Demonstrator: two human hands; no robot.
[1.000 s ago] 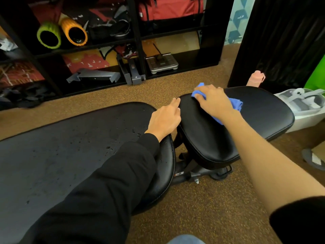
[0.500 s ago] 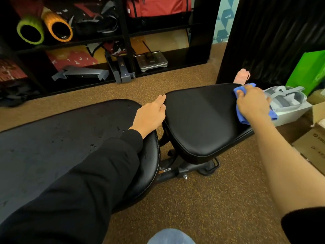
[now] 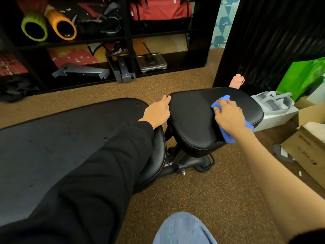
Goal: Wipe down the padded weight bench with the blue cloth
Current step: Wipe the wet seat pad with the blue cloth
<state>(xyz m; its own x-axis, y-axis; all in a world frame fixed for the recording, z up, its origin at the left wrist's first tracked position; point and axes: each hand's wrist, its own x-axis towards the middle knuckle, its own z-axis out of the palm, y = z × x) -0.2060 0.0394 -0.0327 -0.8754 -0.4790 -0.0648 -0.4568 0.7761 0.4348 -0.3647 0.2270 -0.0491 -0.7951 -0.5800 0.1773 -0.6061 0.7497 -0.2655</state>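
Carpet point(image 3: 202, 191), brown and speckled, runs under everything I see; a dark shelving unit point(image 3: 126, 37) lines its far edge, holding a green foam roller point(image 3: 34, 29), an orange foam roller point(image 3: 62, 27) and a red bag point(image 3: 160, 9); a grey scale point(image 3: 152, 63) sits in the unit's lowest right compartment. Next comes the padded weight bench: its long back pad point(image 3: 52, 143) stretches off to the left, its surface speckled and dull; its seat pad point(image 3: 193, 117) sits to the right, glossy black, apart from the back pad by a narrow gap. Beyond the seat pad's right edge lie a cardboard box point(image 3: 302, 148), a green bag point(image 3: 302, 76) and a white box point(image 3: 277, 117). My left hand point(image 3: 156, 113), in a black sleeve point(image 3: 98, 173), rests at the right end of the back pad, fingers loosely curled, forefinger touching the seat pad's left corner; it holds nothing. My right hand point(image 3: 228, 117) presses flat on the seat pad near its right edge, fingers closed over the blue cloth point(image 3: 228, 136); the cloth is bunched beneath the palm, poking out ahead of the fingers and trailing to the pad's near right edge.
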